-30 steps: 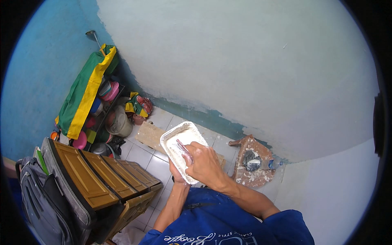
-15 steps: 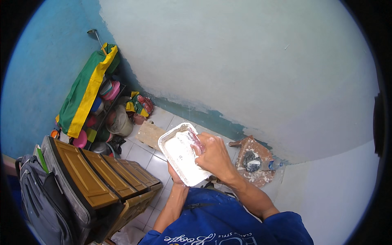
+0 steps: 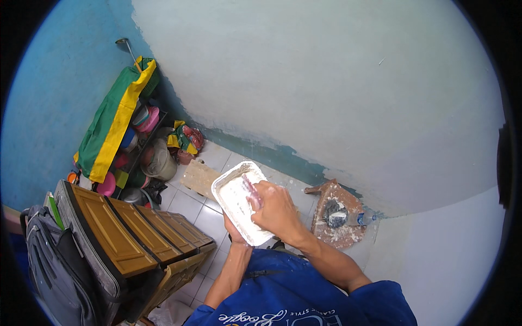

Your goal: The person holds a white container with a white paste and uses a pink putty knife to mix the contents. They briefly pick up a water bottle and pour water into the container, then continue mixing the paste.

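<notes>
Left hand (image 3: 234,232), seven o'clock, clasps side of white tray (image 3: 232,174), underside fingers hidden; firm hold, tray kept steady, should counter tool's push. Tray, near centre toward seven o'clock: oblong, round-cornered, rim smeared. White paste (image 3: 232,196) inside looks thick, creamy. Reddish tool (image 3: 250,190), paste-streaked, sits over paste; low angle, even strokes likely gather cleanest. Right hand (image 3: 277,209): grip pinches tool. Four o'clock: brown board (image 3: 352,201), rough, white-spattered.

- Tray (image 3: 222,196) in the left hand (image 3: 235,232); scraper (image 3: 250,189) in the right hand (image 3: 277,207), over it.
- Board (image 3: 199,179) on the floor (image 3: 209,221), beyond the tray.
- Cabinet (image 3: 122,233) over left, backpack (image 3: 58,263) left of that.
- Bucket (image 3: 161,163) ahead of the cabinet.
- Slab (image 3: 326,195) at right by the wall (image 3: 326,108), bottle (image 3: 366,219) at its edge.
</notes>
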### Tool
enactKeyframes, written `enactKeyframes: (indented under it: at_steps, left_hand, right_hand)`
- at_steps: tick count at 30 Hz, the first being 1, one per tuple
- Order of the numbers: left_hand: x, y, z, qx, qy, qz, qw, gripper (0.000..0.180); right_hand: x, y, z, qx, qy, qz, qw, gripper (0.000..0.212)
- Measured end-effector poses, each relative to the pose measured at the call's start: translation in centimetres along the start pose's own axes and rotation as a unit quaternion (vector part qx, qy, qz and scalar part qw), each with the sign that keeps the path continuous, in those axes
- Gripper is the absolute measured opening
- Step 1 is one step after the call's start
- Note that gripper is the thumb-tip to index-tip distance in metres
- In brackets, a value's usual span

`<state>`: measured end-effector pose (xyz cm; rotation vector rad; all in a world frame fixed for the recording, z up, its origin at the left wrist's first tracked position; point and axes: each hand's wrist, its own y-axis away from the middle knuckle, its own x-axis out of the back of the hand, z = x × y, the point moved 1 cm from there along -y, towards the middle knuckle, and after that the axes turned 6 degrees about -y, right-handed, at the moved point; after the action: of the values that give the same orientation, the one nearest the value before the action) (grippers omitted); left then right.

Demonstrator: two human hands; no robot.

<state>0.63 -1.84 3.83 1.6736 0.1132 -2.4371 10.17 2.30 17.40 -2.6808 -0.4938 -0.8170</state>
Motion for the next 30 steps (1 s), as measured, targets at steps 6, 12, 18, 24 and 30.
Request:
enactKeyframes:
  at_steps: [6, 12, 18, 24, 30]
  left_hand:
    - [-0.6, 0.2, -0.2, 0.005, 0.015, -0.048, 0.999, 0.056]
    - [0.6, 0.4, -0.1, 0.01, 0.012, -0.059, 0.998, 0.053]
    - [0.6, 0.3, -0.4, 0.029, 0.008, 0.014, 0.999, 0.059]
    - [0.7, 0.7, -0.6, 0.052, 0.009, 0.023, 0.998, 0.061]
    - [0.6, 0.4, -0.2, 0.038, -0.022, 0.013, 0.999, 0.064]
  right_hand:
    - [-0.3, 0.2, -0.2, -0.015, 0.003, -0.01, 1.0, 0.019]
    - [0.3, -0.1, -1.2, -0.017, 0.012, -0.017, 1.0, 0.019]
    - [-0.6, -0.6, -0.3, -0.025, -0.002, 0.026, 0.999, 0.019]
    - [-1.0, -0.4, -0.1, -0.06, 0.034, -0.037, 0.997, 0.02]
    - [-1.3, 0.1, -0.9, -0.015, 0.011, -0.048, 0.999, 0.02]
